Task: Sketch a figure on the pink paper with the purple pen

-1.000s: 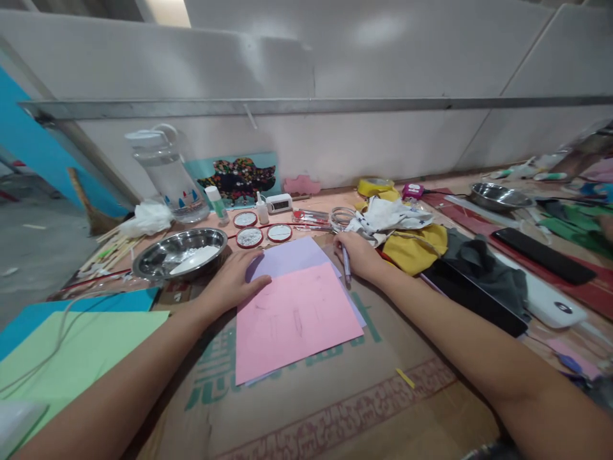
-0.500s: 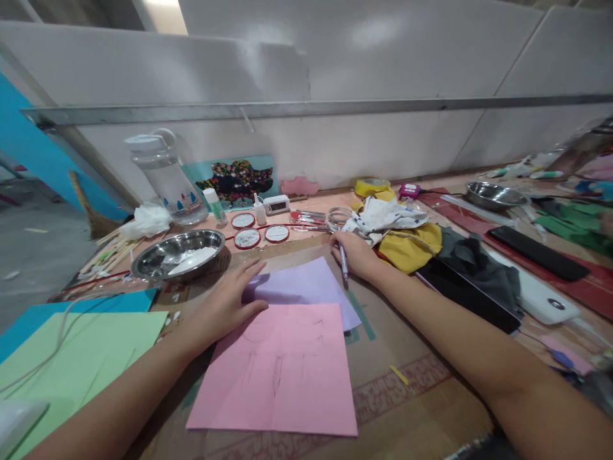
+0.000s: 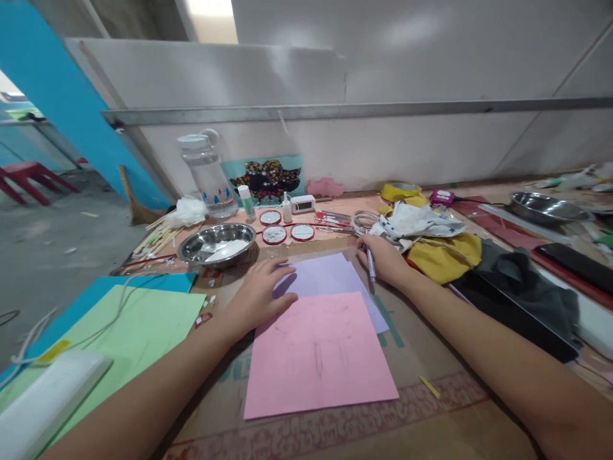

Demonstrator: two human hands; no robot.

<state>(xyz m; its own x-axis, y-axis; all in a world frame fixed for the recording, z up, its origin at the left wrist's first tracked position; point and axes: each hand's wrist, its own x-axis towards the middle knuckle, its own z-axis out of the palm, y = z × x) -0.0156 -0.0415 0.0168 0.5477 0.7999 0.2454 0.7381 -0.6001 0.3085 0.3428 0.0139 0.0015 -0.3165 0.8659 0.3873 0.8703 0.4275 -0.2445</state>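
Pink paper (image 3: 322,358) is lying between our two hands, on the cardboard (image 3: 443,358) that is covering part of the surface (image 3: 359,201). At far left, green paper (image 3: 158,322) is overlapping blue paper (image 3: 182,282); the green is showing faint streaks, and we are unable to tell whether they are drawn lines or shadows. Moving right, we are seeing thin, faint strokes on the pink sheet, curving near the top and running more upright lower down, so we are judging this drawing as only lightly sketched, with darkening, colouring and cutting not yet done. Behind it, purple paper (image 3: 316,275) is peeking out along the top and right, showing no marks that we are making out, so we are judging it unworked. As for the hands, our left hand (image 3: 263,291) is spreading its fingers, thumb well apart, holding nothing that we are seeing and resting at the left edges of the pink and purple sheets. Our right hand (image 3: 380,259) is curling around a pen (image 3: 371,265), its lower end pointing down just beside the purple sheet's right edge; whether it is touching the cardboard we are unable to tell.
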